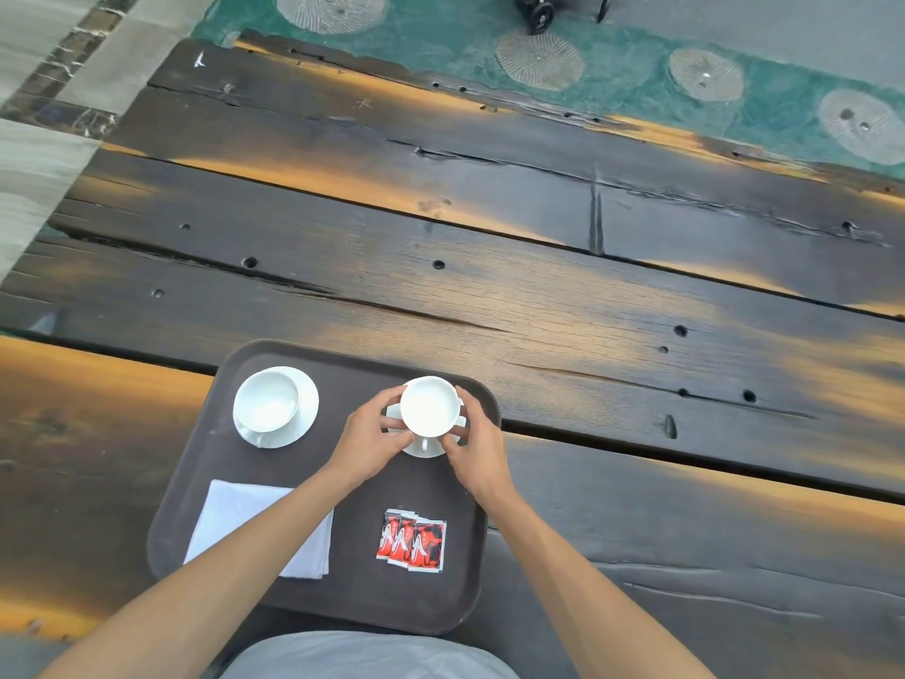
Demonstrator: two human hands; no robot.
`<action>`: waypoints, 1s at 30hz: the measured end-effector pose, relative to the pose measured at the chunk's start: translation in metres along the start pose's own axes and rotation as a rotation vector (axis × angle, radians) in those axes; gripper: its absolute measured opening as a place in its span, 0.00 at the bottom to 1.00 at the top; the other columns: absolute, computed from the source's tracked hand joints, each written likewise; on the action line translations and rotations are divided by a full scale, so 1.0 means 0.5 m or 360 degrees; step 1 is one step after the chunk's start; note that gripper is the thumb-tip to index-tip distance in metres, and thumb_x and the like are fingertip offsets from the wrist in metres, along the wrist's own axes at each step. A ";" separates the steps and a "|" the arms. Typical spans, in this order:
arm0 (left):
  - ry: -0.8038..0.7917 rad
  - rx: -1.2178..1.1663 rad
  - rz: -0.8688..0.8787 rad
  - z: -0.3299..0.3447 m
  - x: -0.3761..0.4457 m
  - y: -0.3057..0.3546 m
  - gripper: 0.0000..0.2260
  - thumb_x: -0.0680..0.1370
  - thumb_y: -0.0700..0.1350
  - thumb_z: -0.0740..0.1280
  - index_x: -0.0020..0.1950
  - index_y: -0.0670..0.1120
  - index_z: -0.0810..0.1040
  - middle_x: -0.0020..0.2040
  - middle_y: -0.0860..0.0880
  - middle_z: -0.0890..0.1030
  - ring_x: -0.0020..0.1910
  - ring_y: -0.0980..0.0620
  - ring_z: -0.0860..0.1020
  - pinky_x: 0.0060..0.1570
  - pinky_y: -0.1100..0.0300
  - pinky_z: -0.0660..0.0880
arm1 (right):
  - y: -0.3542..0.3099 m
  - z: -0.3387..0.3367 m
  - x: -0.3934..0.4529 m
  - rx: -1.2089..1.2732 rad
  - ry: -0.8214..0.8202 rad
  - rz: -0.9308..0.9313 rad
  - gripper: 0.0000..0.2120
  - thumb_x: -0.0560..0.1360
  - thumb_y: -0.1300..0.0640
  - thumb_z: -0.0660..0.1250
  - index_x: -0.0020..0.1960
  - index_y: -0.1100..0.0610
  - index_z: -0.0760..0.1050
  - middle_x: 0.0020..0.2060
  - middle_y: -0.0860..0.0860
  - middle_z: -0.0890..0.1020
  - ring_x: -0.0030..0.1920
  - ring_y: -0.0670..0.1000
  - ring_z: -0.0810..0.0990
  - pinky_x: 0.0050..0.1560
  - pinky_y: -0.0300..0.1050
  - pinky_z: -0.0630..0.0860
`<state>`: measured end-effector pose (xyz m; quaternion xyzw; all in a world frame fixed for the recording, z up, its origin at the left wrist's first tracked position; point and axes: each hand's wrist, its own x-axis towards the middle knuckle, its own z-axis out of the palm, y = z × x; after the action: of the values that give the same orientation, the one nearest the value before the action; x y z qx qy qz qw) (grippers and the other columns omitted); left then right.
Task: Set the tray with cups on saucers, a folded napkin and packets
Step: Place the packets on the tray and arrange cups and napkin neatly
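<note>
A dark brown tray (352, 600) lies at the table's near edge. At its far left a white cup (267, 400) stands on a white saucer (306, 414). At the far right, my left hand (369, 441) and my right hand (477, 445) hold a second white cup (429, 406) from both sides, over a white saucer (422, 449) that they largely hide. Whether this cup rests on the saucer I cannot tell. A folded white napkin (230, 512) lies at the near left, partly under my left forearm. Three red and black packets (412, 540) lie fanned at the near right.
The tray sits on a dark, worn wooden plank table (538, 296) with cracks and holes. Beyond its far edge is green ground with round stone discs (538, 58) and a wheeled object (541, 12). Grey paving (29, 154) lies to the left.
</note>
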<state>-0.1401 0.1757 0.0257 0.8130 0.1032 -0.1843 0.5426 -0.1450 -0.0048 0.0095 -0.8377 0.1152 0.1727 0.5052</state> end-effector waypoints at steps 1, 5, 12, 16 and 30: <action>0.0000 0.0011 0.0001 -0.001 0.001 -0.001 0.30 0.71 0.40 0.76 0.71 0.52 0.73 0.65 0.53 0.79 0.51 0.54 0.84 0.49 0.63 0.79 | 0.000 0.000 0.000 0.0004 0.0004 -0.0001 0.35 0.75 0.67 0.71 0.74 0.42 0.66 0.66 0.47 0.78 0.52 0.44 0.83 0.50 0.35 0.80; -0.0005 0.0036 -0.0002 -0.002 0.003 -0.001 0.30 0.71 0.39 0.76 0.71 0.53 0.73 0.65 0.53 0.79 0.49 0.54 0.84 0.50 0.63 0.80 | -0.003 0.004 -0.002 0.0016 0.0027 -0.0006 0.34 0.74 0.66 0.73 0.72 0.43 0.67 0.66 0.48 0.78 0.56 0.48 0.83 0.55 0.44 0.83; -0.0008 0.0037 -0.0016 0.001 0.005 0.001 0.31 0.71 0.38 0.76 0.72 0.52 0.72 0.66 0.52 0.79 0.50 0.53 0.84 0.50 0.64 0.79 | -0.012 0.004 -0.004 -0.0024 0.0036 0.0022 0.33 0.74 0.64 0.74 0.73 0.45 0.67 0.67 0.49 0.78 0.57 0.49 0.83 0.57 0.50 0.83; -0.0047 0.0060 -0.0016 -0.009 0.002 0.005 0.33 0.71 0.39 0.76 0.74 0.52 0.70 0.69 0.54 0.77 0.52 0.54 0.84 0.51 0.63 0.78 | -0.018 -0.005 -0.010 -0.0186 0.0022 0.0002 0.34 0.75 0.64 0.73 0.76 0.47 0.64 0.67 0.50 0.78 0.54 0.48 0.84 0.59 0.50 0.82; 0.0251 0.0024 0.0160 -0.230 -0.019 0.058 0.25 0.76 0.44 0.71 0.72 0.56 0.72 0.65 0.62 0.77 0.55 0.63 0.81 0.51 0.69 0.73 | -0.156 -0.038 -0.020 -0.0350 0.0293 -0.0243 0.22 0.78 0.58 0.64 0.72 0.50 0.71 0.66 0.47 0.79 0.56 0.48 0.82 0.62 0.51 0.77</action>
<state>-0.1168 0.2705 0.0936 0.8331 0.1031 -0.0930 0.5353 -0.1223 0.0145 0.0845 -0.9066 0.0774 0.0678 0.4093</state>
